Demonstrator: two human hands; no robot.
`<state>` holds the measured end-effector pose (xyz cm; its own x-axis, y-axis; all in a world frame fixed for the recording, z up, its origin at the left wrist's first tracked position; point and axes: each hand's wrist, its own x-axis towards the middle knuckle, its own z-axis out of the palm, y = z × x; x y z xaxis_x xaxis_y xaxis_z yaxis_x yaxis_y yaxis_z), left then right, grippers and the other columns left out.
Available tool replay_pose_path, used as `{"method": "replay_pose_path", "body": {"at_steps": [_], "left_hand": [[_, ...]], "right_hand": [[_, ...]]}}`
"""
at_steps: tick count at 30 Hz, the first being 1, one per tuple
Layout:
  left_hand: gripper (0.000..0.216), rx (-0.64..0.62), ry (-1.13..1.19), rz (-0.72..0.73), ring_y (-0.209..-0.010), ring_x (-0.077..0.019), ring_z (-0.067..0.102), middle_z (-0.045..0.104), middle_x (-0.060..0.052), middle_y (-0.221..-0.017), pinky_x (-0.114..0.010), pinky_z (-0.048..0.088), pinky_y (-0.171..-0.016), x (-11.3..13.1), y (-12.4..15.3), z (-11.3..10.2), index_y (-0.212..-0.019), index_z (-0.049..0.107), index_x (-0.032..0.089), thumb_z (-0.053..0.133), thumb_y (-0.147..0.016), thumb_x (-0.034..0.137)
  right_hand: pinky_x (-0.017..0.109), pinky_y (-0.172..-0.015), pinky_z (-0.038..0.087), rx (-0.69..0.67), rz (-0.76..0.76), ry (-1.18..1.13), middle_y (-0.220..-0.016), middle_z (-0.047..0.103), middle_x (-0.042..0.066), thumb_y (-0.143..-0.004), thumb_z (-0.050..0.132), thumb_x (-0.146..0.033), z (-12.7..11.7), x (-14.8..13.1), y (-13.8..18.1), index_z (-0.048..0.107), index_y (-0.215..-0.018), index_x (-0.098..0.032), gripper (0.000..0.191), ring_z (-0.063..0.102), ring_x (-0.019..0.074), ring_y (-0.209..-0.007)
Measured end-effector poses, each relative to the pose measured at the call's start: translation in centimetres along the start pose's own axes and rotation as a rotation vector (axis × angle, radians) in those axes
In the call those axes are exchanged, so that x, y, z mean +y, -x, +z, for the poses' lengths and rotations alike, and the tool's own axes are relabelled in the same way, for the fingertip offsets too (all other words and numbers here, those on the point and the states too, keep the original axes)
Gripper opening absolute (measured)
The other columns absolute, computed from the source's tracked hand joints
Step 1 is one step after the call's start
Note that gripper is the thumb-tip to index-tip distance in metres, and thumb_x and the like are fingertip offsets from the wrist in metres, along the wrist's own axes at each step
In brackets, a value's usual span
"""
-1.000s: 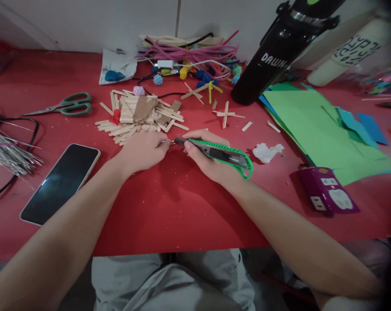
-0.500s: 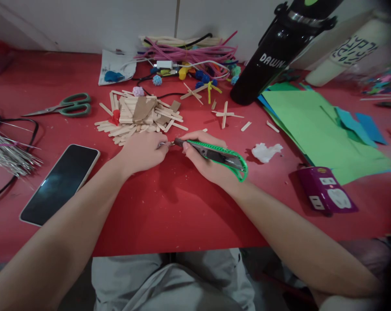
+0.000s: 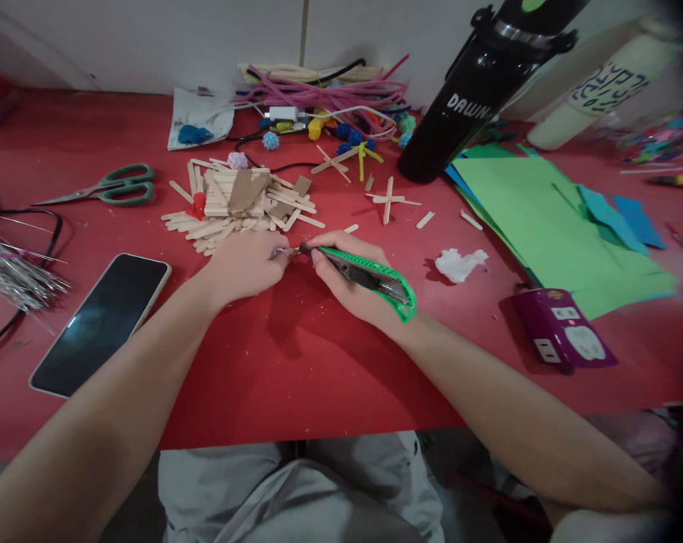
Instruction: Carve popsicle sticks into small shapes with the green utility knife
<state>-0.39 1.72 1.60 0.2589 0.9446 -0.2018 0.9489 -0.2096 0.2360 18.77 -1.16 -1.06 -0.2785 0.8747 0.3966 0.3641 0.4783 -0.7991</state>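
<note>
My right hand [image 3: 349,286] grips a green utility knife [image 3: 369,276], blade tip pointing left toward my left hand. My left hand [image 3: 244,264] presses down on the red table, fingers closed on a small piece that is mostly hidden under them. The blade tip meets that spot between my two hands. Just beyond my left hand lies a pile of wooden craft sticks [image 3: 239,202] with a brown cardboard piece on top.
A phone [image 3: 100,323] lies at the left, scissors [image 3: 106,187] farther back, silver wire strands [image 3: 13,271] at the left edge. Green paper sheets [image 3: 550,226], a purple box [image 3: 564,338], a black bottle [image 3: 471,98], white crumpled scrap [image 3: 457,264] and crossed sticks [image 3: 389,200] lie right.
My right hand and the knife have shifted slightly left and tilted steeper toward my left hand. The left hand stays in place.
</note>
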Motion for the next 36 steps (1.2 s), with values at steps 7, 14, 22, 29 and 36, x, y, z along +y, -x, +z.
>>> {"method": "replay_pose_path", "body": {"at_steps": [7, 14, 22, 29, 36], "left_hand": [[0.034, 0.000, -0.018, -0.004, -0.092, -0.0284, 0.067, 0.075, -0.009, -0.098, -0.037, 0.042, -0.073, 0.2, 0.0, -0.2, -0.090, 0.072, 0.022, 0.040, -0.090, 0.034], [0.035, -0.009, -0.022, -0.004, -0.092, -0.0289, 0.067, 0.075, -0.009, -0.096, -0.037, 0.043, -0.073, 0.3, 0.1, -0.2, -0.089, 0.072, 0.022, 0.040, -0.090, 0.036], [0.034, 0.002, -0.011, -0.020, -0.094, -0.0291, 0.067, 0.076, -0.008, -0.098, -0.037, 0.043, -0.071, 0.4, 0.2, -0.2, -0.090, 0.072, 0.023, 0.041, -0.090, 0.036], [0.034, -0.007, 0.011, -0.045, -0.091, -0.0281, 0.067, 0.076, -0.008, -0.094, -0.036, 0.042, -0.067, 0.5, 0.3, -0.5, -0.084, 0.072, 0.023, 0.042, -0.092, 0.036], [0.036, 0.004, 0.020, -0.029, -0.090, -0.0275, 0.067, 0.076, -0.008, -0.094, -0.036, 0.043, -0.068, 0.4, 0.1, -0.2, -0.089, 0.075, 0.023, 0.042, -0.092, 0.039]], "right_hand": [[0.025, -0.065, 0.050, 0.016, 0.003, -0.009, -0.077, 0.070, 0.000, -0.095, 0.058, -0.030, 0.2, -0.3, 0.1, 0.063, -0.097, -0.021, 0.011, 0.064, 0.0127, -0.066], [0.026, -0.068, 0.051, 0.021, -0.010, -0.007, -0.084, 0.072, 0.001, -0.095, 0.059, -0.029, 0.2, -0.3, 0.1, 0.063, -0.099, -0.020, 0.010, 0.066, 0.0137, -0.071], [0.027, -0.068, 0.052, 0.012, 0.031, -0.005, -0.087, 0.073, 0.001, -0.096, 0.059, -0.034, 0.1, -0.2, 0.4, 0.065, -0.102, -0.021, 0.015, 0.066, 0.0144, -0.074], [0.034, -0.078, 0.057, -0.009, 0.167, -0.025, -0.094, 0.074, 0.003, -0.098, 0.059, -0.044, -0.7, -0.3, 0.6, 0.068, -0.109, -0.023, 0.026, 0.070, 0.0193, -0.084], [0.031, -0.077, 0.054, -0.004, 0.131, 0.000, -0.091, 0.074, 0.001, -0.099, 0.058, -0.044, -0.5, -0.1, 0.4, 0.069, -0.108, -0.023, 0.025, 0.070, 0.0178, -0.085]]}}
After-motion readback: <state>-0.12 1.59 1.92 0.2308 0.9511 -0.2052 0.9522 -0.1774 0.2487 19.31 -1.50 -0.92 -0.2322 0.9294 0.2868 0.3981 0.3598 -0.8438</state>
